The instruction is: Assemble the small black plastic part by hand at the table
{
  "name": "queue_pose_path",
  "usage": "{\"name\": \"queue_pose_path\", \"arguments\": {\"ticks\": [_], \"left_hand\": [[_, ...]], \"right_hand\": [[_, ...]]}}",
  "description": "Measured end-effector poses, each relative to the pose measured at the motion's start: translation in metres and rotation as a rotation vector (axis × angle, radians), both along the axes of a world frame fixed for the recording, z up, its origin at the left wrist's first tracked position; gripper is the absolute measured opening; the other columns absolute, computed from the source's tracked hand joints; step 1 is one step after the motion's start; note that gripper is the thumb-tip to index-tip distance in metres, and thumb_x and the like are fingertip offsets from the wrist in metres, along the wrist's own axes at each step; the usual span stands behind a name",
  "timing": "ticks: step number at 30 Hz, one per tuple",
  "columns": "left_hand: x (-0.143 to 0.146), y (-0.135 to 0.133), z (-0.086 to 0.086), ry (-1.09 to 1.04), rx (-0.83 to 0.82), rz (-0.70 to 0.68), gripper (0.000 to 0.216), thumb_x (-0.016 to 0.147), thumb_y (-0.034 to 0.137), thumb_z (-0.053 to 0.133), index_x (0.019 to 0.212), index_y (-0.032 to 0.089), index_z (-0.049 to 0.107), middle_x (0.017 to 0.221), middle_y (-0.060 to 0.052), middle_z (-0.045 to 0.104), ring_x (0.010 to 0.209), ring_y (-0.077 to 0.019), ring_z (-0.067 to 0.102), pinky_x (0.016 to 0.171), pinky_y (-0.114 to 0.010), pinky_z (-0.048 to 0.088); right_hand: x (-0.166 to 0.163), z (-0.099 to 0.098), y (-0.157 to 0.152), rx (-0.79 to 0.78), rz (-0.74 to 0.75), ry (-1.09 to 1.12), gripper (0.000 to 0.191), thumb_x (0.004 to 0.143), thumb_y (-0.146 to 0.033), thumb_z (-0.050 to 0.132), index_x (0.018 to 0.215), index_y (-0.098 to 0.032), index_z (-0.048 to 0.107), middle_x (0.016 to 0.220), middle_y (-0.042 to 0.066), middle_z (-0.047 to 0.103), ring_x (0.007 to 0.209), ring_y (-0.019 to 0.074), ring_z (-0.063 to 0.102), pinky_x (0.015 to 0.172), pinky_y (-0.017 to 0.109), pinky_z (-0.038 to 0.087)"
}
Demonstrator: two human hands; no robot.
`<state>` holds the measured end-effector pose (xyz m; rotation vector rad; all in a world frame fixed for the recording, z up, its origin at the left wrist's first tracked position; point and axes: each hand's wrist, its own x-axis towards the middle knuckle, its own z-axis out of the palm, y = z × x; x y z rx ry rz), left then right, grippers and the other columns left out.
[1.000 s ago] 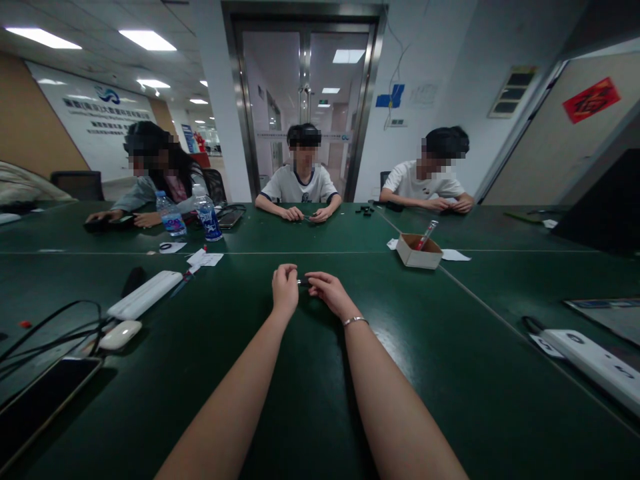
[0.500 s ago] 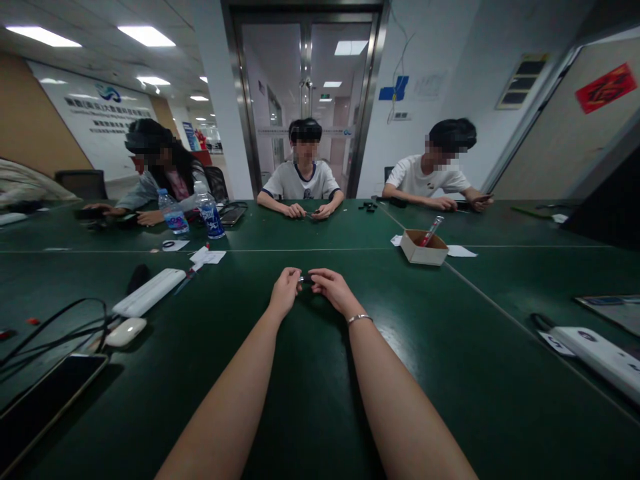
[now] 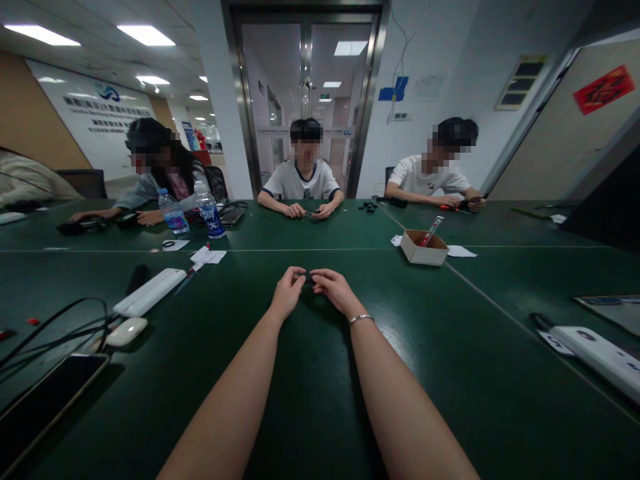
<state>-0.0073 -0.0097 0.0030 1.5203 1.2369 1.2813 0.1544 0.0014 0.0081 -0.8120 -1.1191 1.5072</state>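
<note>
Both hands are close together over the middle of the green table, with a small dark object [image 3: 309,277] between their fingertips. My left hand [image 3: 289,293] is closed in a pinch at the object's left end. From the right, my right hand [image 3: 333,287] pinches its other end, thumb and fingers together. Most of the object is covered by fingers, and it is too small to name its kind. A silver bracelet [image 3: 361,319] circles my right wrist.
A cardboard box [image 3: 424,253] holding a clear tube stands beyond my right hand. To the left lie a white power strip [image 3: 150,293], a white case [image 3: 127,332] and a phone [image 3: 50,407]. Two bottles [image 3: 209,212] stand farther back. Several people sit across the green table [image 3: 320,400].
My left hand has shifted slightly right, closer to the right hand. The silvery bit seen at its fingertips is now out of sight. My right hand stays nearly still.
</note>
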Motion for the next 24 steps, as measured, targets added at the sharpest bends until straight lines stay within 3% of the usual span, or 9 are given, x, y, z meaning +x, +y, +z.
{"name": "queue_pose_path", "arguments": {"ticks": [5,10,14,24], "left_hand": [[-0.0010,0.0007,-0.0008,0.015,-0.026,-0.017,0.030,0.091,0.043,0.043,0.098,0.019,0.060,0.054,0.005,0.043,0.051,-0.0122,0.044,0.051,-0.022,0.032],[-0.0003,-0.0032,0.0060,0.024,-0.001,0.004,0.022,0.085,0.030,0.047,0.099,0.019,0.061,0.063,0.003,0.050,0.057,-0.0125,0.048,0.055,-0.022,0.036],[-0.0004,-0.0053,0.0077,0.008,-0.033,0.006,0.026,0.089,0.037,0.043,0.093,0.019,0.061,0.057,0.004,0.045,0.052,-0.0129,0.044,0.052,-0.023,0.033],[-0.0030,-0.0058,0.0084,0.066,0.018,0.032,0.024,0.088,0.034,0.047,0.100,0.021,0.062,0.070,0.001,0.057,0.068,-0.0158,0.055,0.063,-0.025,0.039]], "right_hand": [[0.0003,0.0013,-0.0011,-0.004,0.021,-0.003,0.035,0.058,-0.028,0.087,0.088,-0.015,0.075,0.077,0.004,0.069,0.059,0.0102,0.059,0.056,0.022,0.049],[0.0006,0.0012,-0.0015,-0.003,0.022,0.009,0.033,0.059,-0.028,0.086,0.087,-0.015,0.074,0.076,0.003,0.068,0.058,0.0103,0.058,0.056,0.023,0.049],[0.0007,0.0014,-0.0015,0.003,0.035,0.001,0.033,0.060,-0.028,0.086,0.088,-0.015,0.075,0.076,0.003,0.068,0.058,0.0099,0.057,0.056,0.023,0.048],[0.0007,0.0011,-0.0012,-0.004,0.039,0.015,0.033,0.060,-0.028,0.085,0.088,-0.014,0.075,0.072,0.003,0.067,0.058,0.0100,0.058,0.057,0.022,0.048]]}}
